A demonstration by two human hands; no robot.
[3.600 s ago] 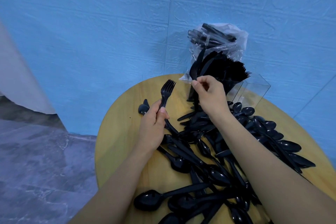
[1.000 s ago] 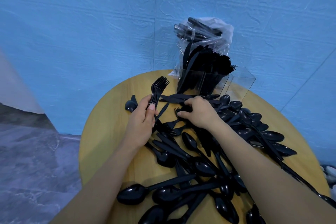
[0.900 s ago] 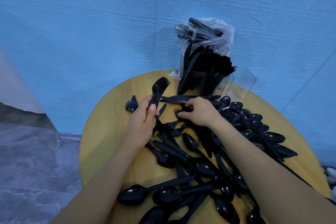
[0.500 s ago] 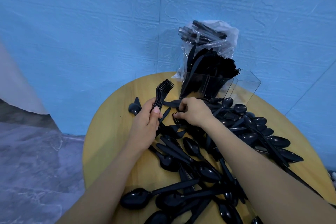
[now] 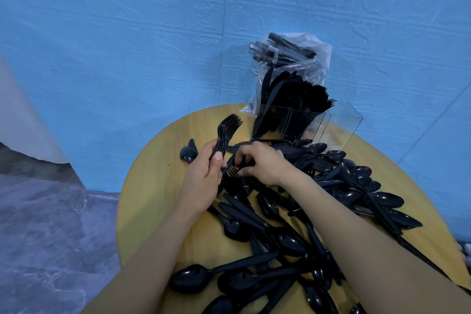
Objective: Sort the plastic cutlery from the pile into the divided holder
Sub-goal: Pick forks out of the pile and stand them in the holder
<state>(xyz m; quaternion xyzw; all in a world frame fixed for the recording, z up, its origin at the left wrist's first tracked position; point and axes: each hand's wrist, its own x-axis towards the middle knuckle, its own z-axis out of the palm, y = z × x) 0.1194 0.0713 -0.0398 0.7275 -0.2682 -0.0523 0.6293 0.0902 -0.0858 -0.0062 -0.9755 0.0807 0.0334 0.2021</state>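
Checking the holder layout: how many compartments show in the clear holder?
3, side by side. The left compartment is packed with black cutlery, the middle compartment too, and the right compartment is empty. More behind may be hidden.

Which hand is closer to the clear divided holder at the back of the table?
Right. The right hand works in the pile just in front of the clear divided holder; the left hand, gripping a stack of forks, sits farther left.

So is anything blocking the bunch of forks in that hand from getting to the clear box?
Nothing visible stands between the stacked black plastic forks in the left hand and the clear divided holder; only bare round wooden table lies between.
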